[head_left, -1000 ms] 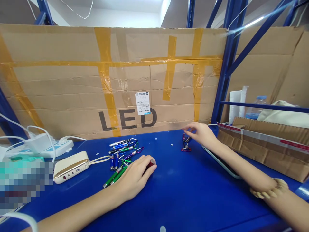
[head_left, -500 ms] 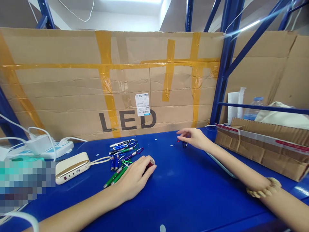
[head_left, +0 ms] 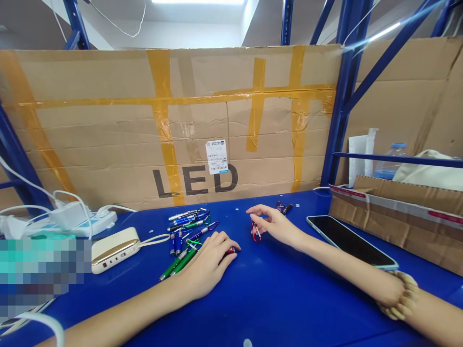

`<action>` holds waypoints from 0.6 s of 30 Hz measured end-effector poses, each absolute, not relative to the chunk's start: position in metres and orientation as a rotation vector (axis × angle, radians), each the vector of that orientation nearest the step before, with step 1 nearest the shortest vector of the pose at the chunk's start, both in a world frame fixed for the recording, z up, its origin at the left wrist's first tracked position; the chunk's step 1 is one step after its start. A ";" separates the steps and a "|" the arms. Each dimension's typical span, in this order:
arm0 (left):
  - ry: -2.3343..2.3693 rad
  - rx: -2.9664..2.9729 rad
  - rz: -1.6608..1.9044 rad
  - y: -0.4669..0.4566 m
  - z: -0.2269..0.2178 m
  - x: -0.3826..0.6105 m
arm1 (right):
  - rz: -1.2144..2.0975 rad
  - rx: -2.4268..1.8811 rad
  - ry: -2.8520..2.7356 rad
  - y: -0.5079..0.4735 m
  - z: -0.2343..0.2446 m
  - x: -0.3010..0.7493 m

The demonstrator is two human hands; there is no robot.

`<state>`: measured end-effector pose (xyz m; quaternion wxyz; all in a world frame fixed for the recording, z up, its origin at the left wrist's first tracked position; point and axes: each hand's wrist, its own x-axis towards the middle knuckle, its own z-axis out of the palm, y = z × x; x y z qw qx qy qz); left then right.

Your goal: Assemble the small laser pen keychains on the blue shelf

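My left hand rests on the blue tabletop with its fingers curled over a small red metal tube; only one end of it shows. Just left of it lies a pile of slim metal pen-like tubes, among them a green tube and a blue tube, some with carabiner clips. My right hand is a little above the table to the right, fingers closed on a red carabiner clip that hangs below them. Whatever is attached to the clip is hidden by the hand. Behind that hand lie dark small tubes.
A phone lies under and beside my right forearm. An open cardboard box stands at the right. To the left are a white power bank and a power strip with cables. A large cardboard panel backs the table.
My right hand has come left and nearer from the far right, bringing the red carabiner clip. The dark tubes and phone are now more visible. My left hand stays over the red tube, fingers lower.
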<state>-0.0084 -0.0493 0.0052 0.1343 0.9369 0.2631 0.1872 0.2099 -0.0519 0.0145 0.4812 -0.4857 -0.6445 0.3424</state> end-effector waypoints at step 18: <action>0.784 2.630 0.696 -0.052 0.010 -0.009 | 0.999 -0.848 -1.903 -0.078 0.019 0.188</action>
